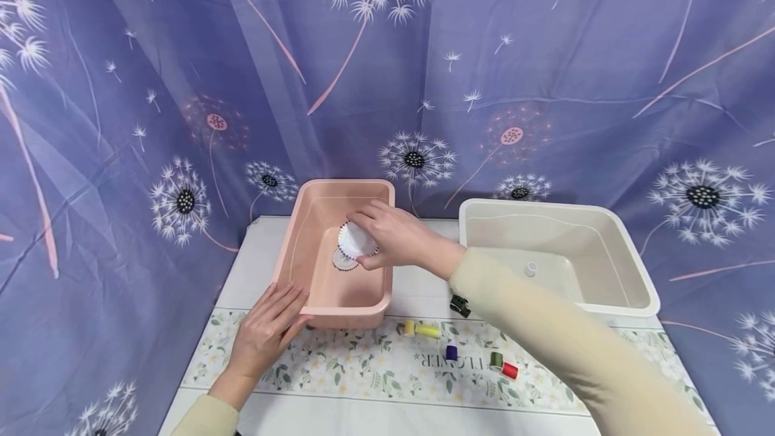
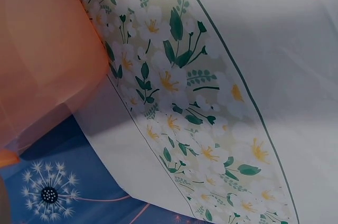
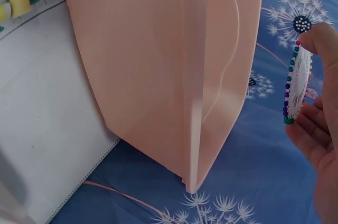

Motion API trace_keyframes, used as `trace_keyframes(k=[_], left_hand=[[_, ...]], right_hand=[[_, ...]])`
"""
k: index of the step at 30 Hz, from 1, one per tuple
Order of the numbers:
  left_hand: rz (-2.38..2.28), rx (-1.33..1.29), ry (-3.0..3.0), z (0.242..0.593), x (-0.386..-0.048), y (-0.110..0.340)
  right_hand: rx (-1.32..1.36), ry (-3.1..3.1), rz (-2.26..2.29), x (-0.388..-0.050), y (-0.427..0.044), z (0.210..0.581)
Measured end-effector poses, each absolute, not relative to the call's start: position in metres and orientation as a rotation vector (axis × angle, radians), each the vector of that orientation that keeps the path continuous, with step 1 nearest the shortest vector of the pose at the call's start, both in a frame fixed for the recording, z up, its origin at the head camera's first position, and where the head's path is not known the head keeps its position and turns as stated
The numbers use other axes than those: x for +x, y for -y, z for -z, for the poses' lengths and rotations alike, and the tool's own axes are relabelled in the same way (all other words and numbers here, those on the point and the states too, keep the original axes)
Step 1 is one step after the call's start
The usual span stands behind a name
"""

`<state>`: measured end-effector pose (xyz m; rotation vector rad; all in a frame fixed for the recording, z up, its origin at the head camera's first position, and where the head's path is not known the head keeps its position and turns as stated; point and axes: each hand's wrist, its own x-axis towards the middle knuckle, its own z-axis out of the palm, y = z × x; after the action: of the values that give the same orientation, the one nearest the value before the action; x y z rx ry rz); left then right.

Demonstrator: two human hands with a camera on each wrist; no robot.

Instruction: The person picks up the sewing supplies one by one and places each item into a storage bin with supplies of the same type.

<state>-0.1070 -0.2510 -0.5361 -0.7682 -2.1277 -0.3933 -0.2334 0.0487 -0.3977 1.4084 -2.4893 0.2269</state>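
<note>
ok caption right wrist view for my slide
Right hand holds a bead-edged white disc above a pink bin.

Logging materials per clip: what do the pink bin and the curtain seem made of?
Pink bin: probably plastic, smooth with a soft sheen; the rounded rim suggests moulding. Curtain: likely thin fabric, fairly matte, dandelion-printed; it hangs in soft folds.

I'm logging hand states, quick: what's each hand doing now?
Left hand: open, resting on the pink basin.
Right hand: closed, holding a white bead-edged disc.
</note>
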Motion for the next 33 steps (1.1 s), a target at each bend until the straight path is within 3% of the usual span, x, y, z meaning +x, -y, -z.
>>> trace_keyframes(k=[33], left_hand=[[0.413, -0.78, 2.136, 0.535, -0.107, 0.25]], right_hand=[[1.551, 2.651, 0.09, -0.275, 0.015, 0.412]])
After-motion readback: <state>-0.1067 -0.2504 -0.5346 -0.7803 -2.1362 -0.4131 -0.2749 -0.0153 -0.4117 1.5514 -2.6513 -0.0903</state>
